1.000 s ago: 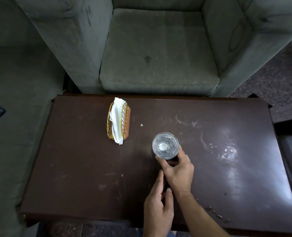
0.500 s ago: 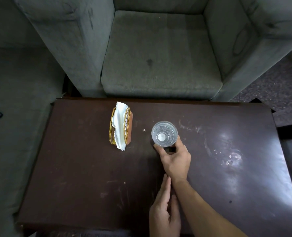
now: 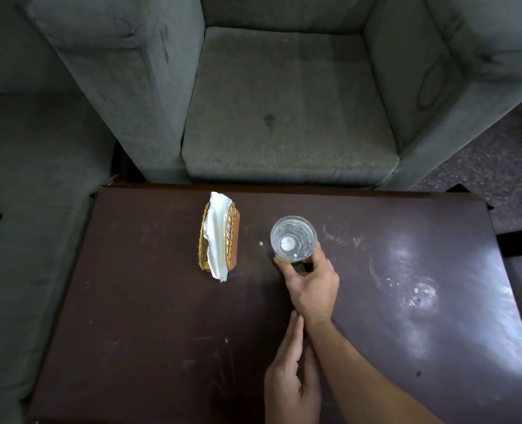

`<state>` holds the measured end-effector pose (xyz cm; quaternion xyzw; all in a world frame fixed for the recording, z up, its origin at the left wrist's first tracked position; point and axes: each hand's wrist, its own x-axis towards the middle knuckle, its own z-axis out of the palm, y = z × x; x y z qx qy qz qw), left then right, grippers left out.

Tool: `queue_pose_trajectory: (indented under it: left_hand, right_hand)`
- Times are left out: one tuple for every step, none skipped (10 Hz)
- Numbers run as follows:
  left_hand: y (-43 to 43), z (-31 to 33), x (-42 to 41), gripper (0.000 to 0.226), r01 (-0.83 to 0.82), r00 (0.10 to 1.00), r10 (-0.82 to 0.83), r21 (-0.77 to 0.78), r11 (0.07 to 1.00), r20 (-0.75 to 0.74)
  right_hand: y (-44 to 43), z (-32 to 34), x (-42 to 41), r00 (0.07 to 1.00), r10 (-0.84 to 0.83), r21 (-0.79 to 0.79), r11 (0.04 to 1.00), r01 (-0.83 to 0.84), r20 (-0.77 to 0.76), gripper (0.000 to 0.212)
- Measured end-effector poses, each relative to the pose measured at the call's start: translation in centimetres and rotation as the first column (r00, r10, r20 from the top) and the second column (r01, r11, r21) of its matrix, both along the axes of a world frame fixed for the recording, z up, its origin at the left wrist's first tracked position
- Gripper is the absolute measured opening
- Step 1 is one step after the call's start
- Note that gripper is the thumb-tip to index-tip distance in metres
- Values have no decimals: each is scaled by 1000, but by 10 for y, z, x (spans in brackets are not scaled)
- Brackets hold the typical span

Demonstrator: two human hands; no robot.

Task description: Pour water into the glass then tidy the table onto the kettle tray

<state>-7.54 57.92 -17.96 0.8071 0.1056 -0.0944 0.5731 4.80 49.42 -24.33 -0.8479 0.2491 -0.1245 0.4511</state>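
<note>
A clear glass with water in it stands upright on the dark brown table, near the far middle. My right hand grips its near side, thumb on the left and fingers round the right. My left hand lies flat on the table with straight fingers, its fingertips beside my right wrist, holding nothing. To the left of the glass stands a gold wire napkin holder with white napkins. No kettle or tray is in view.
A grey armchair sits right behind the table's far edge. Water smears and droplets mark the table's right side. A small crumb lies between the holder and the glass. Grey upholstery fills the left side.
My right hand has slid the glass away from me, toward the far edge and level with the napkin holder. My left hand stayed near the front edge, now beside the right wrist.
</note>
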Motion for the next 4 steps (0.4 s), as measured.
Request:
queue_pose_trajectory:
  left_hand:
    - [1, 1, 0, 57, 24, 1000, -24, 18, 1000, 1]
    - [2, 0, 1, 56, 30, 999, -31, 29, 999, 10]
    - [3, -2, -1, 55, 51, 998, -53, 32, 998, 35]
    - [5, 6, -9, 55, 51, 997, -53, 39, 998, 63]
  right_hand:
    - [1, 0, 0, 1000, -3, 10, 1000, 3, -12, 55]
    - [3, 2, 0, 999, -7, 45, 999, 9, -37, 60]
    - [-1, 3, -1, 998, 5, 98, 995, 2, -68, 73]
    - [-2, 6, -20, 991, -46, 146, 987, 65, -128, 86]
